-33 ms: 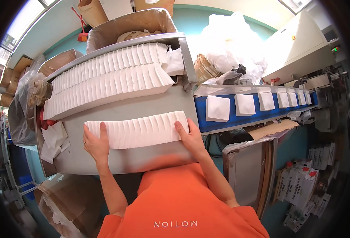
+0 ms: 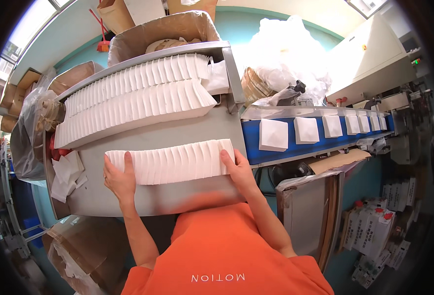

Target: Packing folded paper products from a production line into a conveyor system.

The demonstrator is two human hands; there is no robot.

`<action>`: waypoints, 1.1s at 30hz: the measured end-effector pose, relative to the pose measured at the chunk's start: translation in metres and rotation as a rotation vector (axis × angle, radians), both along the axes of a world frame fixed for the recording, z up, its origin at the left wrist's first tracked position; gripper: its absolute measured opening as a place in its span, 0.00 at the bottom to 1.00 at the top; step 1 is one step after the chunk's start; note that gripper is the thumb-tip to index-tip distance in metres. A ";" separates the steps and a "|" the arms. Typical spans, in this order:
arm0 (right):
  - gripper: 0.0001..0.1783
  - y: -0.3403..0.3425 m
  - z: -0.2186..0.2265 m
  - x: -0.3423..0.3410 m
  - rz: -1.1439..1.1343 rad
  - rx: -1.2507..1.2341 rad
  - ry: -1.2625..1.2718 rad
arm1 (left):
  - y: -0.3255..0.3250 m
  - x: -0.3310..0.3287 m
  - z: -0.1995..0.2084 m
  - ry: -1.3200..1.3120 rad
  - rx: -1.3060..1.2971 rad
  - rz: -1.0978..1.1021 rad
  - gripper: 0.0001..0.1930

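Note:
A long row of folded white paper napkins (image 2: pixel 180 162) stands on edge on the grey metal table. My left hand (image 2: pixel 119 177) is pressed against its left end, thumb in front and fingers behind. At the right end, my right hand (image 2: pixel 236 169) grips the last napkins the same way, so the row is squeezed between both hands. Two more rows of white napkins (image 2: pixel 138 110) lie side by side farther back on the table. To the right, several square napkin stacks (image 2: pixel 273 135) sit spaced along a blue conveyor belt (image 2: pixel 251 147).
A raised metal rim (image 2: pixel 232 73) bounds the table's far right corner. Loose white napkins (image 2: pixel 68 174) lie at the left edge beside something red. A lined carton (image 2: pixel 163 32) stands behind the table, and a large heap of white plastic bags (image 2: pixel 291 54) beyond the belt.
The nearer napkin stacks on the belt have shifted very slightly to the right. My right hand and the row's right end have also edged a little rightward; my left hand stays put.

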State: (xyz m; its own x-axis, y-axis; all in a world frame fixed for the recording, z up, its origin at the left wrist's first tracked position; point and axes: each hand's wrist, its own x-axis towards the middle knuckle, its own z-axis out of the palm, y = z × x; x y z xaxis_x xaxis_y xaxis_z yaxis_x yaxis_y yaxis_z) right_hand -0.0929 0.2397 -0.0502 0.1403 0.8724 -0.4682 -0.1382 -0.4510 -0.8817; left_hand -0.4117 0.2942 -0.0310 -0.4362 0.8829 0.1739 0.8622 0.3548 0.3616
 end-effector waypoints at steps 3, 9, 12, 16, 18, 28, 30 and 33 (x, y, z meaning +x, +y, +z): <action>0.22 -0.009 -0.005 0.022 -0.117 -0.275 0.548 | -0.002 0.000 0.002 0.044 -0.024 0.014 0.42; 0.22 -0.020 -0.013 0.046 -0.187 -0.221 0.429 | -0.003 0.000 0.000 -0.006 0.019 -0.022 0.42; 0.22 -0.006 -0.011 0.044 -0.533 -0.077 0.370 | -0.004 0.007 0.005 -0.020 -0.010 -0.054 0.44; 0.29 0.001 0.016 0.006 0.053 0.034 -0.391 | -0.006 0.015 0.011 -0.007 -0.041 -0.087 0.47; 0.27 0.001 0.008 -0.001 0.027 0.076 -0.261 | -0.005 0.015 0.013 0.000 -0.066 -0.080 0.48; 0.24 -0.015 -0.012 0.039 -0.431 -0.093 0.305 | -0.005 0.009 0.020 -0.067 -0.212 -0.132 0.53; 0.28 -0.007 -0.016 0.040 -0.350 -0.118 0.174 | -0.005 0.018 0.022 -0.077 -0.237 -0.147 0.53; 0.31 0.002 0.013 0.003 0.039 0.147 -0.426 | -0.010 0.025 0.019 -0.066 -0.174 -0.161 0.52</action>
State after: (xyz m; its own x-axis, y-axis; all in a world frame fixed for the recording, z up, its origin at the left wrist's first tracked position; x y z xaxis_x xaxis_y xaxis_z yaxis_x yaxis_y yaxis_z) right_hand -0.0903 0.2421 -0.0369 0.2592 0.9337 -0.2469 0.2659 -0.3147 -0.9112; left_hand -0.3863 0.2843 -0.0121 -0.2926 0.9562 -0.0110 0.8894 0.2764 0.3642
